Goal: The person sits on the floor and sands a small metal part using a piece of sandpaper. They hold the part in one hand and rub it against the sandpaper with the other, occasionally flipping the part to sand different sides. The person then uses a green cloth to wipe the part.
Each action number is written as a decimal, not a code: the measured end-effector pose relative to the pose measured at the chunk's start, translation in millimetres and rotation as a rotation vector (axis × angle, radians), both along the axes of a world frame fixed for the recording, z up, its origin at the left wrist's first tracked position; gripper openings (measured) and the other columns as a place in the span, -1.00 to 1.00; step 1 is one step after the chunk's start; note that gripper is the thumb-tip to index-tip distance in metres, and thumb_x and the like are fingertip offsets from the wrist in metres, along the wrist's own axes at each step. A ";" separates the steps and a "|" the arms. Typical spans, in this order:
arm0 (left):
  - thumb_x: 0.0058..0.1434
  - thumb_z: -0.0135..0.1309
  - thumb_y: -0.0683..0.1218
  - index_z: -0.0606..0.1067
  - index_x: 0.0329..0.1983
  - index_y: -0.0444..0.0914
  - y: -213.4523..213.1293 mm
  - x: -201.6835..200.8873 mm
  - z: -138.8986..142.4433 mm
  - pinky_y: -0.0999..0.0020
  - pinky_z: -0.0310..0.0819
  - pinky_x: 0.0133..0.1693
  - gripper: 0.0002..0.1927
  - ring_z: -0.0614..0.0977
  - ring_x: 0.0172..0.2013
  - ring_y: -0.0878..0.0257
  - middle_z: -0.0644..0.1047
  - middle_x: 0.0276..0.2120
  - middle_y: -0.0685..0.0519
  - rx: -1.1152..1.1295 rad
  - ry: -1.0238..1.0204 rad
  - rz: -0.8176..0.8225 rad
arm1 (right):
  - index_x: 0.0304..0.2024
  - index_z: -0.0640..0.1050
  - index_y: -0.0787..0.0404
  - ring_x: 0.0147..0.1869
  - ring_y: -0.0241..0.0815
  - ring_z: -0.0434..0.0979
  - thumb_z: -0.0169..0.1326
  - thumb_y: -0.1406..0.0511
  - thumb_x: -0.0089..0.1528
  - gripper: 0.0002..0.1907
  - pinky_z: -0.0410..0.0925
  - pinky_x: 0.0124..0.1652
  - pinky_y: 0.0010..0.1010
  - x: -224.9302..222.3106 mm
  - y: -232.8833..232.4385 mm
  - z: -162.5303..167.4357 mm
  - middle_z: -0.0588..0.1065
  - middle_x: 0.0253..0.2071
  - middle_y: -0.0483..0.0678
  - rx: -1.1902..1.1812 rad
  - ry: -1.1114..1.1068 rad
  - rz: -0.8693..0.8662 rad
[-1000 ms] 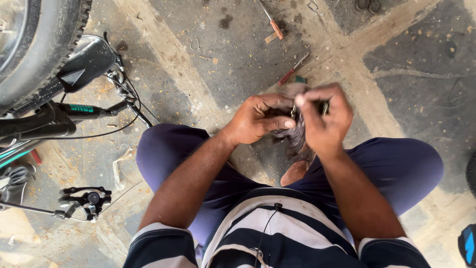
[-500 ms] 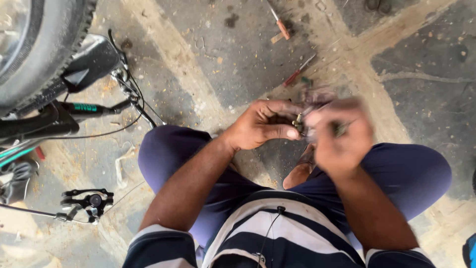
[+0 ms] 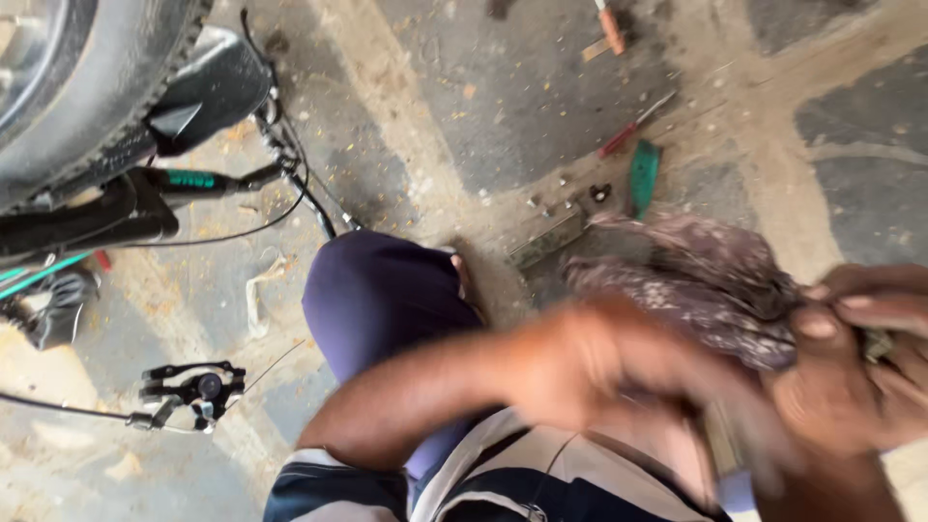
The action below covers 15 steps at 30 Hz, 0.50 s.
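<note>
The right hand [image 3: 860, 358] has its fingers closed on a dark speckled rag [image 3: 696, 280] at the frame's right, above the person's lap; the left hand [image 3: 590, 362] sits just beside the rag, too blurred to tell its finger state. A teal label band [image 3: 190, 179] marks the black bicycle frame at left, under the tyre [image 3: 87, 87]. The floor [image 3: 464, 87] is dusty grey concrete with pale seams, carrying a green-handled tool [image 3: 642, 174] and a brake caliper [image 3: 193, 387].

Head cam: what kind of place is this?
Likely an informal bicycle repair spot on a rough concrete floor. A knobby bike tyre stands at upper left, a loose brake caliper lies on the ground, and screwdrivers are scattered about.
</note>
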<state>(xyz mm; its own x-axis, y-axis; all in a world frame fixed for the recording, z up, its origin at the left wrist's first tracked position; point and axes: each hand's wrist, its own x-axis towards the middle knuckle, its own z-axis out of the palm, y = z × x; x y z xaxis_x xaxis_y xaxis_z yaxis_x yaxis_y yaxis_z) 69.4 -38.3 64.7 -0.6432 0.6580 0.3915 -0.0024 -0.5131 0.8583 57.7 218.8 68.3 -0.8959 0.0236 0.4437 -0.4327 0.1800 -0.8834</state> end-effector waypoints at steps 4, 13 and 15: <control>0.40 0.23 -0.19 0.52 0.24 -0.18 12.7 -36.1 -20.1 0.29 0.54 0.28 -0.64 0.60 0.19 0.22 0.60 0.10 0.03 0.183 -0.337 0.202 | -0.06 0.42 0.32 -0.23 -0.26 0.45 0.26 0.51 0.46 -0.77 0.31 -0.21 -0.61 -0.8 -11.0 14.0 0.47 -0.18 0.08 -0.180 -0.048 0.020; 0.35 0.25 -0.22 0.47 0.26 -0.27 35.0 -28.9 -49.0 0.27 0.44 0.26 -0.58 0.51 0.19 0.27 0.48 0.13 0.08 0.123 -0.395 0.258 | 0.00 0.44 0.34 -0.08 -0.31 0.39 0.13 0.45 0.51 -0.89 0.33 0.01 -0.52 -31.4 -54.3 -7.4 0.44 -0.06 0.00 -0.062 -0.073 0.040; 0.34 0.25 -0.22 0.46 0.27 -0.29 42.1 -29.9 -53.5 0.25 0.49 0.20 -0.56 0.55 0.12 0.25 0.54 0.06 0.05 0.057 -0.434 0.360 | 0.03 0.46 0.37 -0.01 -0.26 0.40 0.06 0.34 0.55 -0.84 0.33 0.12 -0.43 -46.0 -59.2 -14.8 0.46 -0.04 0.00 -0.162 -0.294 0.058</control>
